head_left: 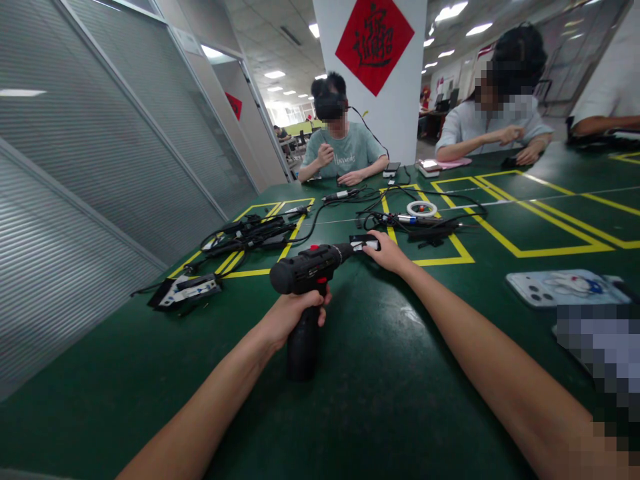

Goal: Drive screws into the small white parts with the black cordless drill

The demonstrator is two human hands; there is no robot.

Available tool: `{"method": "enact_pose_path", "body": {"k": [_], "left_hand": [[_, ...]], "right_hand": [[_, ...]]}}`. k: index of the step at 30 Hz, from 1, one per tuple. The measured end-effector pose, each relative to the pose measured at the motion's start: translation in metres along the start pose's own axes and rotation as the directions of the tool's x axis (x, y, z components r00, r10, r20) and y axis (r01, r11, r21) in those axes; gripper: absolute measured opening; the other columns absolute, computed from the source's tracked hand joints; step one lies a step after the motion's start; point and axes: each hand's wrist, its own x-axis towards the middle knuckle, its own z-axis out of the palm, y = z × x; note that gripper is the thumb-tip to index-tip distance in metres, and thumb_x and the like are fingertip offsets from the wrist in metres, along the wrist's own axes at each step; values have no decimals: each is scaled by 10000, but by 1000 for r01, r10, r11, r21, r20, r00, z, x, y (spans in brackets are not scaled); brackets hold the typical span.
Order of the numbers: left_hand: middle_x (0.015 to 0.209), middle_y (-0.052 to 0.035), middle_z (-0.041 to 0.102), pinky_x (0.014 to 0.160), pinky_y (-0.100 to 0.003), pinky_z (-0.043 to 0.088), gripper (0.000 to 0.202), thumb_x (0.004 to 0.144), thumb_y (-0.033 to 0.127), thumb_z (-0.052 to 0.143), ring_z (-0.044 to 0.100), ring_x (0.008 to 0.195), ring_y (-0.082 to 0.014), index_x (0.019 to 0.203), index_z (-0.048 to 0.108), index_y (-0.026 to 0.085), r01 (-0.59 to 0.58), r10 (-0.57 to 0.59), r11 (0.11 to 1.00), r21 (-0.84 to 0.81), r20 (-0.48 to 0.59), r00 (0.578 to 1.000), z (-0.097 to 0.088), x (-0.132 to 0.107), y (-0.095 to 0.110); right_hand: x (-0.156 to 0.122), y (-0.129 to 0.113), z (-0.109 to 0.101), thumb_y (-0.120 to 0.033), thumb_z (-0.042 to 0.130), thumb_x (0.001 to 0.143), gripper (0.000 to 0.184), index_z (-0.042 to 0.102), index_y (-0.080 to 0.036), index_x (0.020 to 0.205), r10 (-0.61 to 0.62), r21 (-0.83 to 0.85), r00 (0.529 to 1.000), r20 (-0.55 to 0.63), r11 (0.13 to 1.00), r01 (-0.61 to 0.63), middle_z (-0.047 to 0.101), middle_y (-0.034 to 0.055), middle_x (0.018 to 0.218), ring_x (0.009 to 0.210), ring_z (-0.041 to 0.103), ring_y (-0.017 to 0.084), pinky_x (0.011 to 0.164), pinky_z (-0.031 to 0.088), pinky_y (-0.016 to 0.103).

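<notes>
My left hand is wrapped round the grip of a black cordless drill with red details. The drill's battery base is low, at or just above the green table; I cannot tell if it touches. Its chuck points forward and right, toward a small black-and-white flat piece. My right hand holds that piece between its fingers, close to the drill's tip. Whether the tip touches the piece is hard to make out.
Tangled black cables lie at the left, near a black-and-white packet. A white tape ring and pen-like tools lie ahead. A phone is at the right. Two people sit opposite.
</notes>
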Motion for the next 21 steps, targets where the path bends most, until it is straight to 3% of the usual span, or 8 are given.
{"method": "enact_pose_path", "body": {"k": [12,21], "left_hand": [[821,-20,582,561,-258,433,198,733,194,570,541,537,-105,919,601,135,-9,9,1000,-1,31,999,-2,1,-2],[789,-25,588,550,-263,424,198,704,217,583,526,519,-109,882,609,132,-10,10,1000,16,-4,1000,2,0,1]], "right_hand": [[-1,-2,-1,-378,595,837,485,516,-187,1276,-1,3,1000,1,1000,1,557,112,1184,1091,553,235,991,422,383],[-1,-3,-2,-370,592,837,485,516,-185,1279,2,-7,1000,5,1000,-2,560,111,1170,1075,558,233,984,428,380]]}}
